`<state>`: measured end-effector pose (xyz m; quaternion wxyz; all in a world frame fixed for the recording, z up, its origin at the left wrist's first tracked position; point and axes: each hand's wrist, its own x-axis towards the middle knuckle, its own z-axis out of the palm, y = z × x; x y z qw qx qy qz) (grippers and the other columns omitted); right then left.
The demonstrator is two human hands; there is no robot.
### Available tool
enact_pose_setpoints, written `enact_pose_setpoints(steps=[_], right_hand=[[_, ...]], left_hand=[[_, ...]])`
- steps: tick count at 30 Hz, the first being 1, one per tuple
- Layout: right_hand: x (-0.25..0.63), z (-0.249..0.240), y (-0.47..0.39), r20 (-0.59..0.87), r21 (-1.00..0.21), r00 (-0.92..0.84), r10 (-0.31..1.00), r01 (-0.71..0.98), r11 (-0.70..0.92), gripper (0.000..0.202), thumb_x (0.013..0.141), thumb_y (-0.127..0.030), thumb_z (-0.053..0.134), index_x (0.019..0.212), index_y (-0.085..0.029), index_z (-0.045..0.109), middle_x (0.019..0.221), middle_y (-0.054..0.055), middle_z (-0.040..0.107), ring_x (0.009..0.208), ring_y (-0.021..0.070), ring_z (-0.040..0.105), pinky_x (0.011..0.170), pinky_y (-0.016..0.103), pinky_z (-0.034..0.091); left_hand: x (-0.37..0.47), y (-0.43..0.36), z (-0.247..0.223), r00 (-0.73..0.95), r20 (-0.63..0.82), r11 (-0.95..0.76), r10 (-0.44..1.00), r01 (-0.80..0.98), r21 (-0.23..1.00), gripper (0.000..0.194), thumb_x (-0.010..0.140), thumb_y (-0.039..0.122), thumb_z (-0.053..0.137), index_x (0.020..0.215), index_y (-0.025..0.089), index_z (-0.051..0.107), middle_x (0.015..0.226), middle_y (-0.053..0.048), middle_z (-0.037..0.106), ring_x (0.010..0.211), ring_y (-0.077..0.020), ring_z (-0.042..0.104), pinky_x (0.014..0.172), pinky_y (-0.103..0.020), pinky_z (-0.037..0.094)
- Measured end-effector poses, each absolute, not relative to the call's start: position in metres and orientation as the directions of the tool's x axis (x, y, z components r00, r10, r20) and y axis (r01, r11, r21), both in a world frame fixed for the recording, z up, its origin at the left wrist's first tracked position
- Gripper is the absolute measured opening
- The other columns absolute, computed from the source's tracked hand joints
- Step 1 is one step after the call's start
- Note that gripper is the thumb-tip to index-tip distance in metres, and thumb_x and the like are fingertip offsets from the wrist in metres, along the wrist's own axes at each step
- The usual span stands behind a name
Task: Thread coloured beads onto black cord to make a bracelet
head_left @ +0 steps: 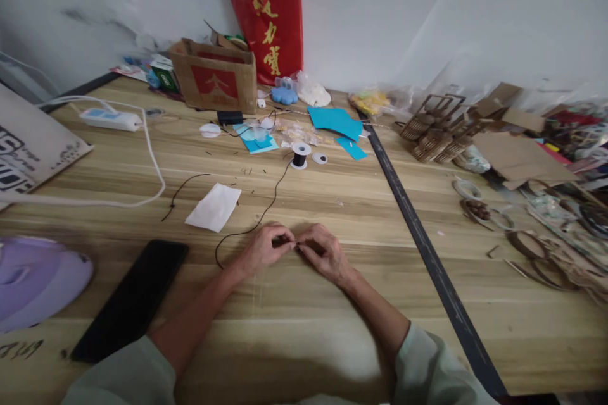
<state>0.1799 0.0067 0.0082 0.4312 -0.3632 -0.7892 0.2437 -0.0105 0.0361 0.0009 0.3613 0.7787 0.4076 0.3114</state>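
Over the wooden table (370, 304), my left hand (269, 245) and my right hand (325, 251) meet fingertip to fingertip. Both are closed in a pinch on something small and dark, too small to name. A black cord (274, 196) runs from a spool (300, 155) of black thread down to the left and curls behind my left wrist. A white paper piece (213, 207) lies left of my hands, beside a separate short black cord (183, 186) with a knot in it.
At the left are a black phone (133, 297), a purple object (40, 281) and a power strip (111, 119). A cardboard box (218, 79), a red bag (275, 12) and blue sheets (335, 121) stand or lie at the back. Bamboo baskets (432, 133) and clutter fill the right.
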Motion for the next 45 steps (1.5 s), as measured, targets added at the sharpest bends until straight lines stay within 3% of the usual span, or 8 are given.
enact_pose_setpoints(steps=[45], right_hand=[[0.1803, 0.0059, 0.0069, 0.499, -0.702, -0.362, 0.787, 0.363, 0.613, 0.014, 0.092, -0.030, 0.056, 0.089, -0.019, 0.065, 0.079, 0.006, 0.065, 0.077, 0.0191, 0.059, 0.073, 0.035, 0.047]], left_hand=[[-0.0115, 0.0363, 0.0024, 0.495, 0.198, -0.416, 0.846, 0.381, 0.826, 0.008, 0.073, 0.009, 0.064, 0.074, 0.017, 0.069, 0.075, -0.003, 0.068, 0.075, -0.0160, 0.062, 0.071, -0.027, 0.049]])
